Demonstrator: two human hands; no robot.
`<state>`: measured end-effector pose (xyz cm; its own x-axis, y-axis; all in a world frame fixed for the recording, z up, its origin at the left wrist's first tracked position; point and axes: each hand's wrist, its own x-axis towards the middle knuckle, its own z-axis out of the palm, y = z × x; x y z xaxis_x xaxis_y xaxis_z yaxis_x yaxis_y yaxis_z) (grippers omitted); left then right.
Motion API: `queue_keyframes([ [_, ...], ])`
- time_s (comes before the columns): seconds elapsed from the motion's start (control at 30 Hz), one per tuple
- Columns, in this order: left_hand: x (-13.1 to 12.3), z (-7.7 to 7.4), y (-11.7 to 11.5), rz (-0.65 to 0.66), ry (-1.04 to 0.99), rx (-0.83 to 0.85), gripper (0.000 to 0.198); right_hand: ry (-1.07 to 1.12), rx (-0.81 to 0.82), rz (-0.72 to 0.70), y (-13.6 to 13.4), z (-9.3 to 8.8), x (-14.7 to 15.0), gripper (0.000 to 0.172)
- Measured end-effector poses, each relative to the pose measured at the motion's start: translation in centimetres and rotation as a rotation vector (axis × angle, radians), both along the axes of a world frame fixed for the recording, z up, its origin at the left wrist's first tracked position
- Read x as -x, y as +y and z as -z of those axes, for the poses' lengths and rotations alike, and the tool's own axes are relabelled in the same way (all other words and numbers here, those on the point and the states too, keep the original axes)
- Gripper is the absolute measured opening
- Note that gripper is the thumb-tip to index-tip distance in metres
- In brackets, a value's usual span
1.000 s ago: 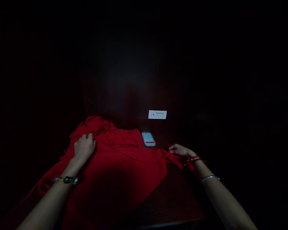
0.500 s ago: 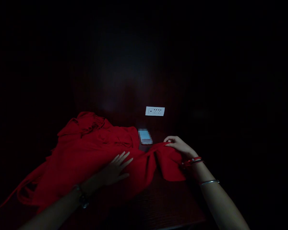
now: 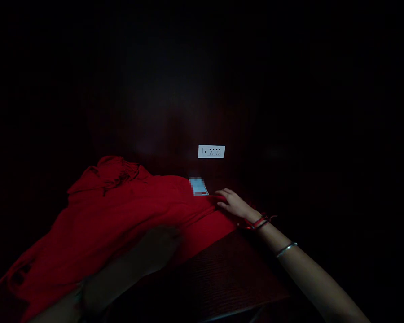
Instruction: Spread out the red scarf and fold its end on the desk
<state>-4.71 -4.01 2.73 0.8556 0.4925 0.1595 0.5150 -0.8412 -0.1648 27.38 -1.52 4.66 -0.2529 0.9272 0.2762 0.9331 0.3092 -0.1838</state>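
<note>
A red garment (image 3: 121,215) with gathered folds and thin straps or ties lies spread over the dark wooden table. My right hand (image 3: 235,205) is at its right end, the cloth's upper edge caught between thumb and fingers. Over the lower middle of the garment is my left hand (image 3: 163,246), dim and smeared by motion. Its fingers do not show clearly, and I cannot tell whether it grips the cloth.
Just behind the garment lies a phone-like object (image 3: 198,187) with a bright, pixelated face. A white socket plate (image 3: 211,151) is set in the dark upright panel beyond. The table's (image 3: 235,273) front edge shows at the bottom. Surroundings are very dark.
The garment's right part, bunched and folded before, now lies flatter and straighter. My right hand has shifted slightly left with the cloth. My left hand's spread fingers have become a blur lower down.
</note>
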Motion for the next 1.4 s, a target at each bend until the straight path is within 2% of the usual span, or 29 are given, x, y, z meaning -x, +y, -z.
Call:
queue_keyframes([
  [0.07, -2.9, -1.0, -0.1, 0.062, -0.042, 0.011, 0.036, -0.019, 0.144, -0.133, -2.6, 1.3, 0.8, 0.048],
  [0.13, -4.7, -1.4, 1.0, 0.081, -0.08, 0.059, 0.037, -0.047, 0.223, -0.122, -5.2, 2.6, 0.7, 0.056],
  [0.17, -5.0, -1.1, 1.8, 0.08, -0.06, 0.111, 0.039, -0.053, 0.213, -0.089, -6.2, 3.1, 0.4, 0.055],
  [0.27, -4.1, 0.7, 4.4, -0.014, 0.039, 0.234, 0.046, -0.026, 0.086, -0.028, -8.5, 4.1, -1.0, 0.037],
  [0.33, -2.9, 1.8, 5.5, -0.066, 0.054, 0.252, 0.053, 0.0, 0.034, -0.031, -9.7, 4.5, -1.8, 0.032],
  [0.4, -2.0, 2.1, 5.9, -0.076, 0.055, 0.258, 0.059, 0.03, 0.031, -0.032, -11.0, 4.6, -2.3, 0.031],
  [0.47, -1.8, 1.4, 5.7, -0.09, 0.08, 0.261, 0.062, 0.079, 0.064, -0.022, -12.3, 4.2, -2.7, 0.029],
  [0.53, -2.5, 0.0, 5.1, -0.145, 0.149, 0.251, 0.063, 0.154, 0.126, -0.04, -13.6, 3.0, -3.0, 0.026],
  [0.63, -5.6, -2.4, 4.0, -0.21, 0.248, 0.232, 0.051, 0.293, 0.213, -0.091, -14.9, 0.0, -3.2, 0.023],
  [0.73, -10.6, -3.1, 3.2, -0.121, 0.164, 0.2, 0.044, 0.345, 0.257, -0.126, -15.2, -2.7, -2.8, 0.025],
  [0.8, -14.0, -2.0, 3.4, 0.067, -0.026, 0.211, 0.045, 0.302, 0.268, -0.149, -15.1, -3.5, -2.1, 0.025],
  [0.83, -15.5, -1.2, 3.7, 0.147, -0.035, 0.264, 0.045, 0.268, 0.271, -0.155, -15.1, -3.6, -1.8, 0.025],
  [0.87, -16.7, -0.3, 4.3, 0.168, 0.017, 0.343, 0.046, 0.236, 0.277, -0.158, -15.2, -3.5, -1.5, 0.024],
  [0.9, -17.7, 0.6, 5.0, 0.116, 0.04, 0.392, 0.049, 0.206, 0.287, -0.159, -15.3, -3.3, -1.4, 0.024],
  [1.0, -19.0, 2.1, 7.8, -0.117, 0.058, 0.45, 0.062, 0.155, 0.36, -0.173, -16.2, -2.4, -1.7, 0.023],
  [1.1, -19.4, 1.6, 9.6, -0.233, 0.091, 0.443, 0.071, 0.14, 0.499, -0.185, -17.0, -2.0, -2.7, 0.021],
  [1.2, -20.3, 0.8, 8.8, -0.219, 0.087, 0.399, 0.062, 0.183, 0.59, -0.161, -16.3, -1.8, -3.4, 0.022],
  [1.27, -21.0, 1.0, 7.5, -0.153, 0.046, 0.343, 0.056, 0.23, 0.448, -0.082, -14.8, -1.2, -3.5, 0.028],
  [1.33, -21.3, 1.6, 6.4, -0.06, 0.016, 0.318, 0.056, 0.206, 0.258, 0.068, -12.9, 0.1, -3.2, 0.038],
  [1.4, -21.1, 2.5, 5.9, 0.019, 0.0, 0.325, 0.057, 0.093, 0.241, 0.241, -11.4, 2.0, -2.8, 0.051],
])
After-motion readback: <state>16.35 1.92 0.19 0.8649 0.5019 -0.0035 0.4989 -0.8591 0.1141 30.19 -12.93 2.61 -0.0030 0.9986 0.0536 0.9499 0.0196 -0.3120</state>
